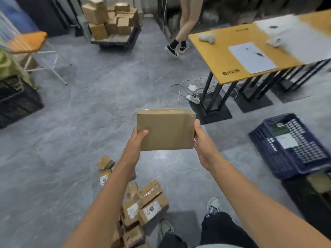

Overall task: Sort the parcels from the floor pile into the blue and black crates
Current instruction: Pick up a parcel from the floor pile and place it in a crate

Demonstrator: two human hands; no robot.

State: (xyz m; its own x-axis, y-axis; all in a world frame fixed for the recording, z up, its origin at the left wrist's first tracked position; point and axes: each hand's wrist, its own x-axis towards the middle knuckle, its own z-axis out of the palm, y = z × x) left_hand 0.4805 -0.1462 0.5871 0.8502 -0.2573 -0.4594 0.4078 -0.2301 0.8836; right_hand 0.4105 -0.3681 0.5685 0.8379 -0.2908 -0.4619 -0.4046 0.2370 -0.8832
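A flat brown cardboard parcel [165, 129] is held up in front of me over the grey floor. My left hand [137, 140] grips its lower left corner, thumb on the face. My right hand [201, 140] grips its right edge. Below my arms lies the floor pile [143, 204] of several labelled cardboard parcels. The blue crate [265, 145] stands on the floor at the right with a couple of parcels inside. One black crate [16, 101] sits at the far left, and another dark crate [308, 194] is partly visible at the lower right.
A yellow table [223, 56] with papers stands at the upper right, with cables and a power strip [192, 99] beneath it. A person's legs [184, 27] are beyond it. A cart stacked with boxes [111, 20] is at the back. An orange chair [26, 42] stands at the left.
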